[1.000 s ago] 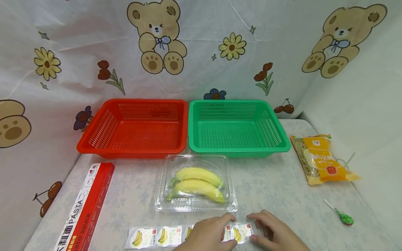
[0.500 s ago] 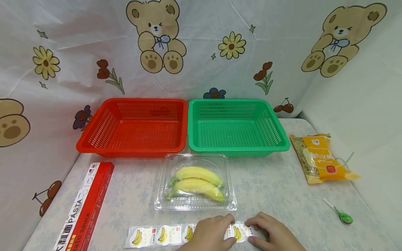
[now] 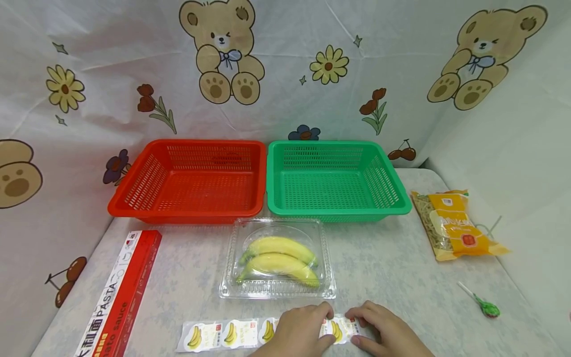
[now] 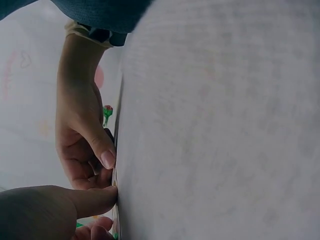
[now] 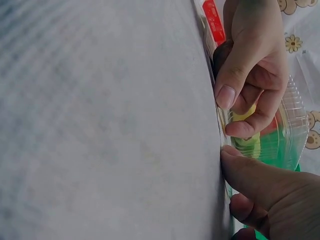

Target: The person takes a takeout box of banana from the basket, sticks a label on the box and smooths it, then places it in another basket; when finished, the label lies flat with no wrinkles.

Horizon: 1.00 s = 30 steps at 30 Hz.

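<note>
A strip of banana stickers (image 3: 241, 333) lies flat along the front of the table, each label printed with yellow bananas. Over its right part, my left hand (image 3: 298, 329) bends thumb and index finger to the strip's lower and upper edges and covers the labels beneath. Just right of it, my right hand (image 3: 385, 328) holds the end label with curled index finger and thumb. Both wrist views show the thumbs low against the tabletop, the left thumb (image 4: 95, 201) close to the other hand's fingers. Behind the hands stands a clear plastic box (image 3: 278, 292) with two bananas (image 3: 278, 267) inside.
A red basket (image 3: 187, 214) and a green basket (image 3: 339, 212) stand side by side at the back. To the left lies a red pasta box (image 3: 127, 290). An orange-and-yellow food bag (image 3: 452, 225) and a green lollipop (image 3: 488, 308) lie at the right.
My right hand has shifted slightly left, bringing its index finger and thumb in over the end label. The left hand stays nearly in place; the strip and box have not moved.
</note>
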### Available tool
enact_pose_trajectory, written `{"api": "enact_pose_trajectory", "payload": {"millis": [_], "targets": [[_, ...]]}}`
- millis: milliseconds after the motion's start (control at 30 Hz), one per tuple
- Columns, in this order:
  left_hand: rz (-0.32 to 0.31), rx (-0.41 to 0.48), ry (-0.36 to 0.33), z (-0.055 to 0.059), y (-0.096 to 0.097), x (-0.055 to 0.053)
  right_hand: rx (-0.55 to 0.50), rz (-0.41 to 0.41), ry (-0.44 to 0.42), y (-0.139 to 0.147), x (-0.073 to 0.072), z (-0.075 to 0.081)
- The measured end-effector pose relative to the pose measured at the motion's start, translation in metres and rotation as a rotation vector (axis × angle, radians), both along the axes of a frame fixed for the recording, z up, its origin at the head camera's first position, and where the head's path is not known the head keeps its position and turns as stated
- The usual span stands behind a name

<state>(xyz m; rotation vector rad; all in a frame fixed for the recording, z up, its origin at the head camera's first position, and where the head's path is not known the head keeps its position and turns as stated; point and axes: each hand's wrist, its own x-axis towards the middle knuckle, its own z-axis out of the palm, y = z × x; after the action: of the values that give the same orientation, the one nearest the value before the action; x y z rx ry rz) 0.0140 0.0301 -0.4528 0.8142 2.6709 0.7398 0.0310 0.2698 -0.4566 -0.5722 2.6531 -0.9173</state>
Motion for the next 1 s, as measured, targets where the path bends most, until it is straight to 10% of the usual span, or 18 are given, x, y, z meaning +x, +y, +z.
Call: {"api": "enact_pose_trajectory", "payload": {"millis": [1000], "targets": [[0.004, 0.003, 0.009, -0.0009, 0.0001, 0.0001, 0.068, -0.029, 0.041, -0.0081, 0.0034, 0.0003]]}}
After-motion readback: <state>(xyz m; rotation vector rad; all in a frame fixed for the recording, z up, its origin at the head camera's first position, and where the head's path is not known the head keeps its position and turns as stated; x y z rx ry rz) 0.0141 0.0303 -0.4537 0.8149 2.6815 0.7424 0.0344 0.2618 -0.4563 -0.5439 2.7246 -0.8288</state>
